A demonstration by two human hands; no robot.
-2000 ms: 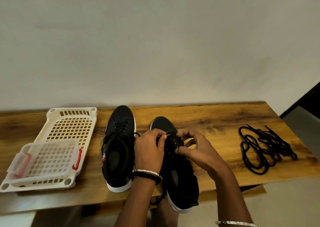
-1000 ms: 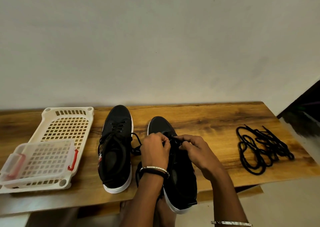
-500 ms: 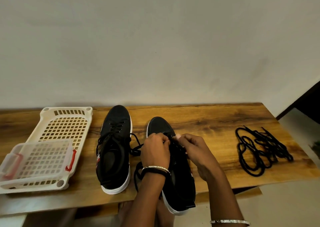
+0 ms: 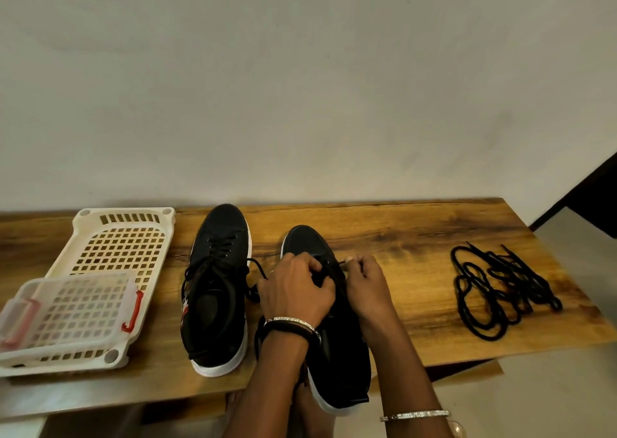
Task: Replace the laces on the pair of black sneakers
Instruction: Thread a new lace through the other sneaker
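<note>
on the right sneaker (image 4: 340,364), left hand (image 4: 295,292) and right hand (image 4: 365,282) each pinch lace (image 4: 340,263); work ends straight through eyelets, untwisted.

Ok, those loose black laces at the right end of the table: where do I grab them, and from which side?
Probably pinch one straight tip poking out of the loose laces on the wall side, coming from above. The rest lies flat on the table in overlapping loops, so a middle grab would likely lift the tangle.

Plain off-white wall (image 4: 300,86) stands behind a wood-grain tabletop (image 4: 400,237). Pale floor (image 4: 551,397) lower right; dark opening (image 4: 594,187) at right edge.
</note>
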